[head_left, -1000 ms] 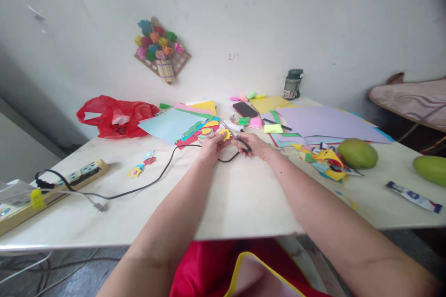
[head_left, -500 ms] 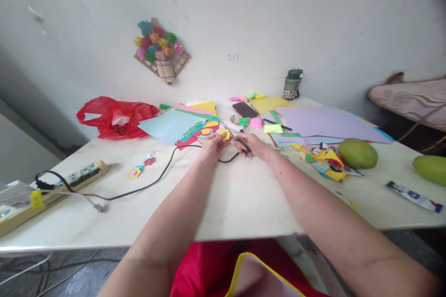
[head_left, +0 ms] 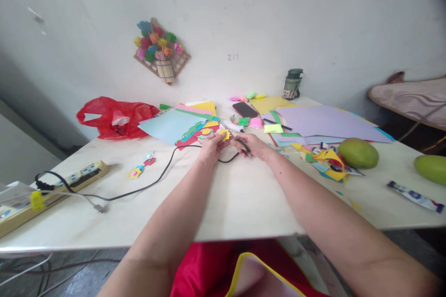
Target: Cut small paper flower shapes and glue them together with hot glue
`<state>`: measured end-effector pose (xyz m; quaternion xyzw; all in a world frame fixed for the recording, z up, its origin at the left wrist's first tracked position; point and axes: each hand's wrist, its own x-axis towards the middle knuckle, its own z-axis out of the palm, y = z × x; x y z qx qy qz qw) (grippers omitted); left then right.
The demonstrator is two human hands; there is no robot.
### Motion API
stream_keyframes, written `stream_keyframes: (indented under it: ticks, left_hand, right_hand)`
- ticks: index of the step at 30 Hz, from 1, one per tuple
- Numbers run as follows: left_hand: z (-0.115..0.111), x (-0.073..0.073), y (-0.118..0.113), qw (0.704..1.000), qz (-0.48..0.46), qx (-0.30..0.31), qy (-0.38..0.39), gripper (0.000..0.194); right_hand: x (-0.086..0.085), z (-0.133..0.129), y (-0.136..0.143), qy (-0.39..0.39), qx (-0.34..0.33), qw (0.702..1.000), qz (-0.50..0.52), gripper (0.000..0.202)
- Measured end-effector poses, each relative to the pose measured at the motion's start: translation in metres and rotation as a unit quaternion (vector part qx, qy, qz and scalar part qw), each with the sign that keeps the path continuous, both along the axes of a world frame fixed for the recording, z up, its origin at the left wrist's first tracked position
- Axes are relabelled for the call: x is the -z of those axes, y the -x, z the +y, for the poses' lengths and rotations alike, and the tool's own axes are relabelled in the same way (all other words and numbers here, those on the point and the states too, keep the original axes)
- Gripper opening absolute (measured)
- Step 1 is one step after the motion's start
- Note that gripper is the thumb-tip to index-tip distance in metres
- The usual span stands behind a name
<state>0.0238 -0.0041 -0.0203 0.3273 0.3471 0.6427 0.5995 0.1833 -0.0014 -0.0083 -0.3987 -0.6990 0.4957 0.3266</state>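
My left hand pinches a small yellow paper piece near the middle of the table. Close on its right, my right hand grips the black handles of a pair of scissors, whose blades point up and left beside the yellow paper. Just behind my left hand lie coloured paper cut-outs in red, green, blue and yellow. To the left, small paper flowers rest on the table.
A black cable crosses from the power strip to my hands. A red bag is back left. Purple sheets, paper scraps, a green fruit, a tube, a phone and a bottle also lie or stand around.
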Motion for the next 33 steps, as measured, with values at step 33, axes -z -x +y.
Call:
stream_keyframes:
  ticks: [33]
  left_hand:
    - [-0.003,-0.001,0.009,0.991,0.109,0.069,-0.04,0.021]
  right_hand:
    - [-0.011,0.003,-0.02,0.006,-0.045,0.997,-0.06,0.03]
